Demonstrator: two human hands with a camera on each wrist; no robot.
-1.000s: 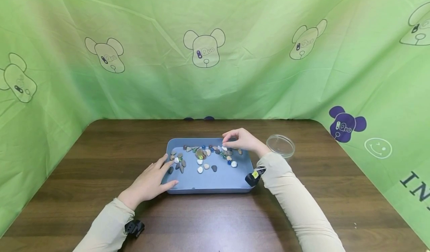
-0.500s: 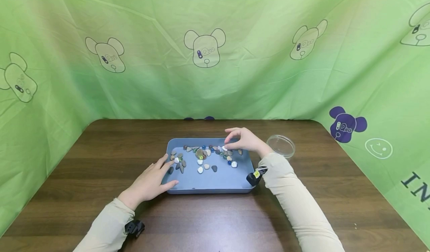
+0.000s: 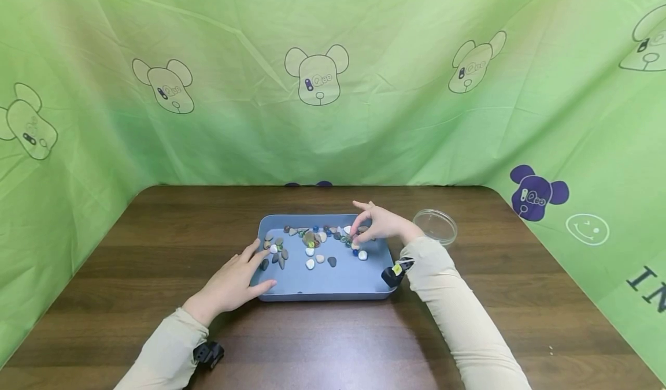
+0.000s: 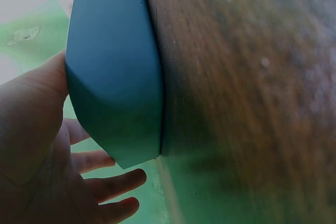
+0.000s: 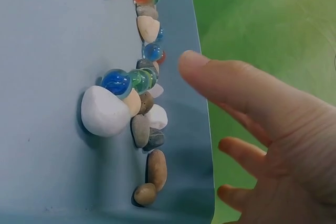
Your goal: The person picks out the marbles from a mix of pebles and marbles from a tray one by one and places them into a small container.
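One blue tray (image 3: 322, 283), one clear dish (image 3: 435, 226) (stones too many to count).

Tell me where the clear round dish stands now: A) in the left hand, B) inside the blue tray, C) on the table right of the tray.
C: the clear round dish stands on the wooden table, right of the blue tray.

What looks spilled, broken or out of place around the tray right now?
Nothing stands out. The stones and marbles all lie inside the blue tray, which sits flat on the table; the clear dish stands upright beside it.
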